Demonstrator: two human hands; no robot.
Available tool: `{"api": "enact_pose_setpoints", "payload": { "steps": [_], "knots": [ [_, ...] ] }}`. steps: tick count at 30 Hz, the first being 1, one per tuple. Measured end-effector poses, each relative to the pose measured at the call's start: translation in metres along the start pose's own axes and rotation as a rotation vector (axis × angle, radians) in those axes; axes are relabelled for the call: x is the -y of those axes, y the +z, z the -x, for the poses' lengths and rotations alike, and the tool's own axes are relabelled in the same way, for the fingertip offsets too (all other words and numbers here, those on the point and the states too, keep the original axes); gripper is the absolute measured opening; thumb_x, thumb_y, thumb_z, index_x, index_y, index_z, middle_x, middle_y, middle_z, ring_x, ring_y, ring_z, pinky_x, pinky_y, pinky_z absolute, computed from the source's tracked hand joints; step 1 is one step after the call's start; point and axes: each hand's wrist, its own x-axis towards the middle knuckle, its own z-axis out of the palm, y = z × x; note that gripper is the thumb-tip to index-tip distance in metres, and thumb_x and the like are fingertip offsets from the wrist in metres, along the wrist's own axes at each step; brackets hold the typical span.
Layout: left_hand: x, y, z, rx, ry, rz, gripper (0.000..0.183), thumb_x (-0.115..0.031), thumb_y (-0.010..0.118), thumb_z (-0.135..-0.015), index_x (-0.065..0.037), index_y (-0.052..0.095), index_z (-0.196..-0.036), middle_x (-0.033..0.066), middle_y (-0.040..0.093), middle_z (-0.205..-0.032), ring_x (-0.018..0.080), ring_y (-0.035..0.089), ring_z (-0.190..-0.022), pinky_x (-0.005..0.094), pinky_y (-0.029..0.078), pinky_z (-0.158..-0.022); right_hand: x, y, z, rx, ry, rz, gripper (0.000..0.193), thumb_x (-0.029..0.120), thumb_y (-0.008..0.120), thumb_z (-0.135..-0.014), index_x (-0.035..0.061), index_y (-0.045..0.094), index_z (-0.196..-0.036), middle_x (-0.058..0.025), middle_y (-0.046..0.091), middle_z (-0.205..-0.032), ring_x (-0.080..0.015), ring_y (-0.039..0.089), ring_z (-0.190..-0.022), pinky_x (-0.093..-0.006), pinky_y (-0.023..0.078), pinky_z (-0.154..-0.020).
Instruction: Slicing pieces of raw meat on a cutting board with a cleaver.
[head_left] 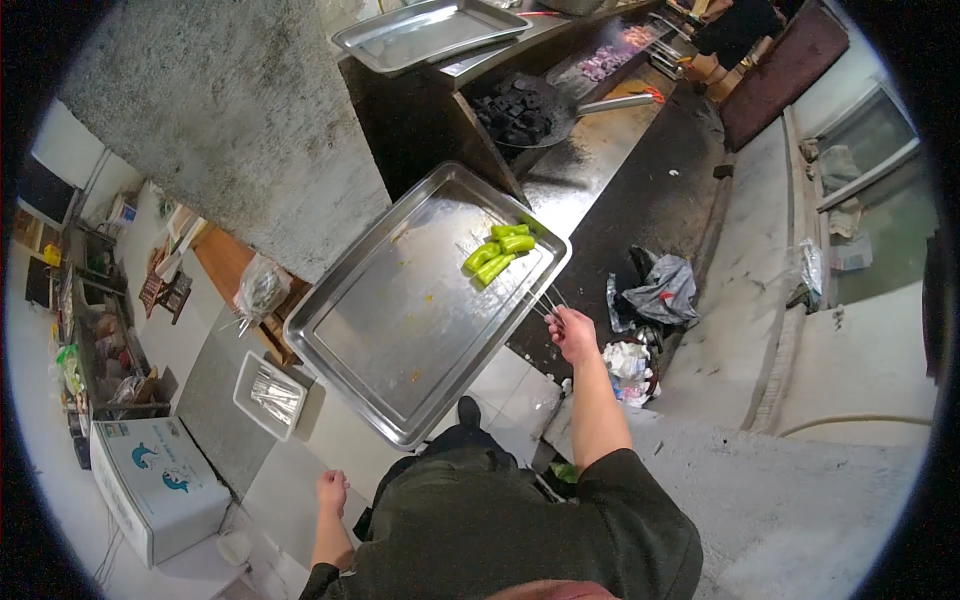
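My right hand (570, 335) is closed round the thin metal ends of several skewers. On their far ends are light green peppers (493, 259), lying over the right part of a large metal tray (365, 340). Brownish specks dot the tray's bare surface. What bears the tray underneath cannot be seen. Low at my left side hangs my left hand (333, 492), its fingers curled in and nothing visible in them, apart from the tray.
Beyond the tray, a long-handled pan (524, 112) of charcoal rests at the grill. Another metal tray (430, 35) lies at the far edge. Pink meat (603, 62) sits farther along. A white bin (270, 395) and white box (160, 480) stand left; a grey bag (665, 288) lies right.
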Motion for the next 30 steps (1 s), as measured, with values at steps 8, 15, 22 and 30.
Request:
{"api": "enact_pose_setpoints", "payload": {
  "steps": [8,15,22,30],
  "knots": [
    [0.043,0.007,0.022,-0.083,-0.100,-0.061,0.032,-0.023,0.063,-0.094,0.006,0.069,-0.107,0.0128,0.071,-0.090,0.0210,0.068,-0.081,0.0361,0.054,-0.074,0.032,-0.014,-0.018,0.051,-0.092,0.144,0.014,0.016,0.067,-0.099,0.0031,0.065,-0.104,-0.0075,0.069,-0.084,-0.0118,0.057,-0.063,-0.0247,0.045,-0.053],
    [0.042,-0.036,0.037,-0.287,0.007,-0.150,0.036,-0.030,0.065,-0.092,0.005,0.069,-0.100,0.0231,0.071,-0.085,0.0405,0.068,-0.081,0.0462,0.053,-0.076,-0.018,-0.078,-0.040,-0.223,-0.153,0.022,0.082,0.066,0.042,-0.102,-0.0007,0.034,-0.150,-0.0239,0.049,-0.144,-0.0353,0.059,-0.120,-0.0433,0.052,-0.096],
    [0.178,-0.093,0.107,-0.395,-0.316,0.218,0.037,-0.030,0.064,-0.091,0.005,0.071,-0.100,0.0230,0.072,-0.087,0.0407,0.069,-0.081,0.0468,0.053,-0.077,-0.190,-0.113,-0.005,0.244,0.552,0.856,0.029,0.030,0.057,-0.097,0.0112,0.059,-0.075,-0.0052,0.056,-0.064,-0.0203,0.056,-0.055,-0.0363,0.045,-0.048],
    [0.384,-0.123,0.133,-0.378,-0.555,0.150,0.037,-0.030,0.070,-0.085,0.002,0.074,-0.102,0.0267,0.073,-0.100,0.0402,0.070,-0.097,0.0457,0.055,-0.087,-0.336,0.113,0.161,1.144,0.192,1.732,0.014,0.010,0.065,-0.090,-0.0027,0.069,-0.088,-0.0092,0.064,-0.068,-0.0187,0.059,-0.053,-0.0342,0.047,-0.047]
  ]
}}
